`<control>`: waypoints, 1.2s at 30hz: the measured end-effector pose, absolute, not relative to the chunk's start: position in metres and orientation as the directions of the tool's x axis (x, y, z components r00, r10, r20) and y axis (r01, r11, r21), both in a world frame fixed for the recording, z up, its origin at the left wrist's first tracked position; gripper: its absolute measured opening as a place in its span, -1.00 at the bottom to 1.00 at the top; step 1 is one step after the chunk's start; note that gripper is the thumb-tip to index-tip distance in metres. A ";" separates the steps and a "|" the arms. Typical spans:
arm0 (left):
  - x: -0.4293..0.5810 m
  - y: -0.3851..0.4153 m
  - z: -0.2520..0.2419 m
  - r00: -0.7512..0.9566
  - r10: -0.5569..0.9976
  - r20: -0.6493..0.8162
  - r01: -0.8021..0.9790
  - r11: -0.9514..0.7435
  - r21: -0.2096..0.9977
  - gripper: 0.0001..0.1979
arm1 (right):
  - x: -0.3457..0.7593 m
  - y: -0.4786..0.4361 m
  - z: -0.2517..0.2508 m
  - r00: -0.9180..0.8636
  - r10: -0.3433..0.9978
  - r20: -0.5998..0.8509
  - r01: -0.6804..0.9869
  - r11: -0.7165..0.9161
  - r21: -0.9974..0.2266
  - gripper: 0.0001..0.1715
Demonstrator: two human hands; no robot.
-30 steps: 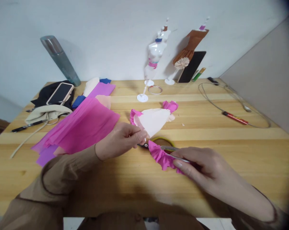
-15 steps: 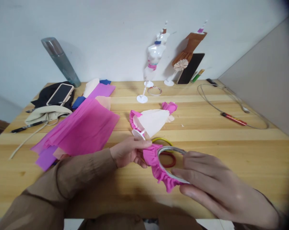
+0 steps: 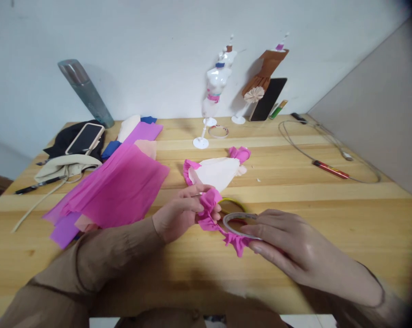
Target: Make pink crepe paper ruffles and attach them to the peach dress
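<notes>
My left hand [image 3: 178,213] pinches one end of a ruffled pink paper strip [image 3: 209,223] between thumb and fingers. The strip runs right to a roll of tape [image 3: 230,223], which my right hand [image 3: 287,241] grips at its right side, fingers through and around the ring. Part of the ruffle hangs below the roll. Just beyond my hands lies a small dress form in a white skirt [image 3: 216,173] with a pink top [image 3: 240,154] and pink ruffled hem [image 3: 190,169]. Scissors with a yellow handle [image 3: 235,202] rest behind the roll, partly hidden.
Pink paper sheets [image 3: 124,187] lie at left, near a phone [image 3: 85,139], a pen [image 3: 38,185] and a spray bottle [image 3: 86,93]. White mannequins [image 3: 216,82] and one in brown [image 3: 265,68] stand at the back. A cable [image 3: 296,148] and red stick [image 3: 330,169] lie right.
The ruffled strip's left part has come away from the tape roll's rim, drawn left and up in my left hand. My right hand and the roll have shifted slightly left and away from me.
</notes>
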State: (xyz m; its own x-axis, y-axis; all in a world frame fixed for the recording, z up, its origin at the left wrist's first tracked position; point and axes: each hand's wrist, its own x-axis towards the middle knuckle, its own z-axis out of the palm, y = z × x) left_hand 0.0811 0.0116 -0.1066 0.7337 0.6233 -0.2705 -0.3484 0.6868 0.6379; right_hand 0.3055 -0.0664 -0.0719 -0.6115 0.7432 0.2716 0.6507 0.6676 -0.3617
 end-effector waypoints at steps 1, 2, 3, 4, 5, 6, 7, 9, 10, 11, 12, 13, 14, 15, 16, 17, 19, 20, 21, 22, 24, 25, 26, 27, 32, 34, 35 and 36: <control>0.080 0.012 -0.106 0.742 0.615 -0.267 -0.349 0.694 0.630 -0.58 | 0.306 -0.066 -0.072 -0.613 0.744 0.266 0.648 0.666 -0.370 -0.69; 0.079 0.013 -0.105 0.743 0.615 -0.264 -0.350 0.693 0.630 -0.56 | 0.306 -0.065 -0.072 -0.613 0.745 0.263 0.645 0.664 -0.378 -0.68; 0.078 0.013 -0.104 0.737 0.621 -0.267 -0.348 0.688 0.638 -0.55 | 0.306 -0.065 -0.073 -0.613 0.747 0.260 0.643 0.662 -0.386 -0.68; 0.078 0.014 -0.103 0.725 0.631 -0.275 -0.341 0.677 0.652 -0.56 | 0.307 -0.065 -0.073 -0.612 0.748 0.256 0.641 0.659 -0.394 -0.69; 0.077 0.015 -0.103 0.711 0.644 -0.284 -0.334 0.664 0.669 -0.56 | 0.307 -0.065 -0.073 -0.612 0.748 0.258 0.635 0.659 -0.403 -0.70; 0.077 0.015 -0.102 0.693 0.658 -0.293 -0.327 0.650 0.686 -0.56 | 0.308 -0.064 -0.073 -0.612 0.746 0.262 0.627 0.660 -0.414 -0.71; 0.077 0.016 -0.102 0.675 0.673 -0.302 -0.323 0.638 0.699 -0.56 | 0.309 -0.064 -0.074 -0.613 0.744 0.265 0.617 0.661 -0.427 -0.72; 0.077 0.018 -0.101 0.644 0.697 -0.315 -0.323 0.621 0.714 -0.54 | 0.311 -0.063 -0.075 -0.611 0.745 0.269 0.599 0.657 -0.458 -0.74; 0.077 0.020 -0.101 0.631 0.707 -0.320 -0.328 0.617 0.716 -0.53 | 0.313 -0.062 -0.076 -0.607 0.749 0.266 0.592 0.650 -0.477 -0.74; 0.077 0.021 -0.102 0.620 0.714 -0.325 -0.330 0.613 0.718 -0.54 | 0.315 -0.061 -0.077 -0.601 0.756 0.259 0.589 0.638 -0.496 -0.75; 0.077 0.022 -0.102 0.612 0.722 -0.324 -0.330 0.605 0.724 -0.55 | 0.317 -0.061 -0.077 -0.593 0.766 0.249 0.589 0.624 -0.514 -0.76; 0.077 0.023 -0.102 0.605 0.730 -0.318 -0.328 0.592 0.736 -0.57 | 0.319 -0.060 -0.078 -0.582 0.776 0.244 0.590 0.610 -0.529 -0.77; 0.076 0.024 -0.103 0.601 0.740 -0.303 -0.325 0.572 0.753 -0.59 | 0.321 -0.059 -0.078 -0.573 0.783 0.240 0.593 0.599 -0.538 -0.76; 0.076 0.024 -0.103 0.598 0.752 -0.278 -0.321 0.542 0.777 -0.62 | 0.322 -0.058 -0.079 -0.566 0.790 0.235 0.598 0.590 -0.542 -0.75; 0.075 0.025 -0.104 0.596 0.765 -0.246 -0.316 0.505 0.803 -0.64 | 0.324 -0.057 -0.078 -0.563 0.795 0.228 0.605 0.584 -0.541 -0.74; 0.075 0.025 -0.105 0.593 0.778 -0.210 -0.310 0.461 0.832 -0.65 | 0.325 -0.056 -0.078 -0.562 0.796 0.224 0.612 0.583 -0.534 -0.72; 0.075 0.025 -0.108 0.584 0.801 -0.136 -0.280 0.355 0.892 -0.67 | 0.326 -0.055 -0.077 -0.561 0.800 0.212 0.632 0.580 -0.515 -0.72; 0.075 0.025 -0.110 0.575 0.813 -0.096 -0.257 0.291 0.921 -0.67 | 0.326 -0.055 -0.077 -0.556 0.805 0.207 0.645 0.575 -0.504 -0.73; 0.075 0.025 -0.112 0.560 0.827 -0.044 -0.236 0.210 0.949 -0.66 | 0.326 -0.055 -0.077 -0.553 0.807 0.207 0.653 0.574 -0.494 -0.73; 0.075 0.025 -0.114 0.541 0.841 0.026 -0.215 0.109 0.971 -0.65 | 0.326 -0.055 -0.077 -0.553 0.806 0.210 0.656 0.577 -0.487 -0.72; 0.075 0.026 -0.117 0.495 0.841 0.217 -0.169 -0.151 0.974 -0.62 | 0.326 -0.054 -0.079 -0.561 0.796 0.228 0.648 0.594 -0.477 -0.71; 0.075 0.026 -0.118 0.476 0.819 0.320 -0.142 -0.288 0.947 -0.60 | 0.326 -0.054 -0.080 -0.565 0.788 0.243 0.642 0.605 -0.471 -0.71; 0.075 0.027 -0.119 0.465 0.783 0.413 -0.111 -0.411 0.905 -0.58 | 0.327 -0.054 -0.081 -0.565 0.785 0.256 0.641 0.612 -0.462 -0.70; 0.074 0.027 -0.119 0.463 0.741 0.486 -0.081 -0.511 0.856 -0.57 | 0.327 -0.054 -0.082 -0.559 0.787 0.261 0.649 0.611 -0.453 -0.71; 0.073 0.027 -0.115 0.481 0.612 0.629 -0.019 -0.709 0.705 -0.51 | 0.328 -0.055 -0.084 -0.539 0.806 0.247 0.689 0.590 -0.421 -0.74; 0.073 0.026 -0.114 0.488 0.569 0.662 -0.003 -0.757 0.654 -0.51 | 0.327 -0.055 -0.084 -0.539 0.811 0.226 0.674 0.577 -0.462 -0.76; 0.074 0.024 -0.113 0.491 0.545 0.679 0.012 -0.784 0.620 -0.51 | 0.326 -0.055 -0.083 -0.539 0.813 0.219 0.653 0.568 -0.501 -0.76; 0.075 0.023 -0.113 0.496 0.519 0.696 0.028 -0.811 0.584 -0.52 | 0.323 -0.055 -0.081 -0.533 0.817 0.219 0.625 0.555 -0.549 -0.75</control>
State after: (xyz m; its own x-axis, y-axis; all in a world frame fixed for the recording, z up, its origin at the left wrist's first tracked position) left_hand 0.0746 0.0227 -0.1128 0.4960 0.5186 0.6964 0.0283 -0.8113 0.5840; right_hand 0.3231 -0.0553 -0.0813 -0.5327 0.8175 0.2191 0.6253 0.5546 -0.5491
